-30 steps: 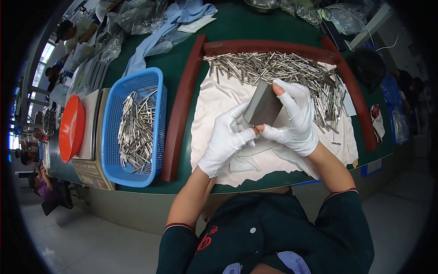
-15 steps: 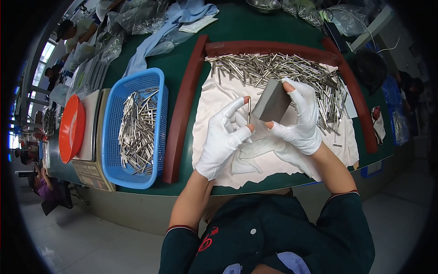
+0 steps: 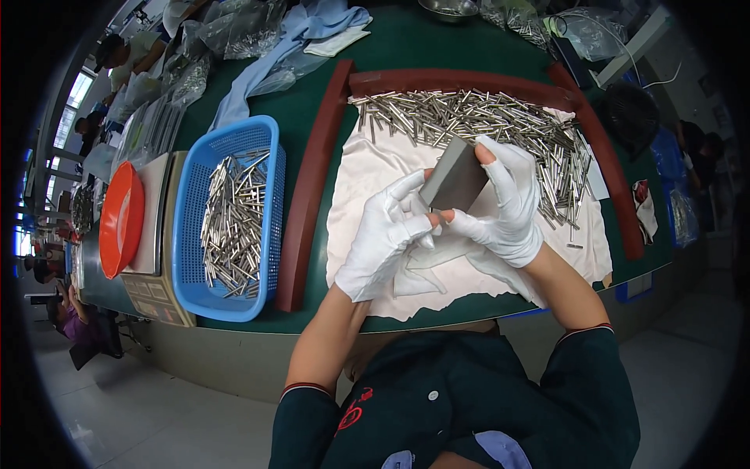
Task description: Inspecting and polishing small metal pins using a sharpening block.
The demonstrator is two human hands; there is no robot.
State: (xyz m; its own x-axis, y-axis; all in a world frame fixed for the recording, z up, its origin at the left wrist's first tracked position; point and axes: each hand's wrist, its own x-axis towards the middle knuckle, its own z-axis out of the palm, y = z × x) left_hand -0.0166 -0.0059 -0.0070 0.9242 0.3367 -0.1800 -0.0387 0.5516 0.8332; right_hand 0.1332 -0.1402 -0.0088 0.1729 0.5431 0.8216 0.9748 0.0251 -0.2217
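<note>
My right hand (image 3: 508,207), in a white glove with bare fingertips, grips a dark grey rectangular block (image 3: 457,178), perhaps an abrasive sponge, and holds it tilted. My left hand (image 3: 384,238), gloved alike, pinches a thin metal pin upright between thumb and fingers; the block now covers nearly all of the pin. The block's left edge is against the left fingertips, and the two thumbs almost meet below it. Under both hands a crumpled white cloth (image 3: 437,270) lies on a pale pink cloth (image 3: 351,203). Beyond them spreads a heap of metal pins (image 3: 469,117).
A dark red frame (image 3: 316,187) borders the cloth on the green table (image 3: 383,47). To the left stand a blue basket (image 3: 180,234) holding metal pins and an orange bowl (image 3: 121,219). One loose pin (image 3: 574,246) lies at the right. Other people are at the far left.
The block in my right hand has moved left and slightly down onto the pin in my left hand. The pin, in plain sight before, is now mostly hidden.
</note>
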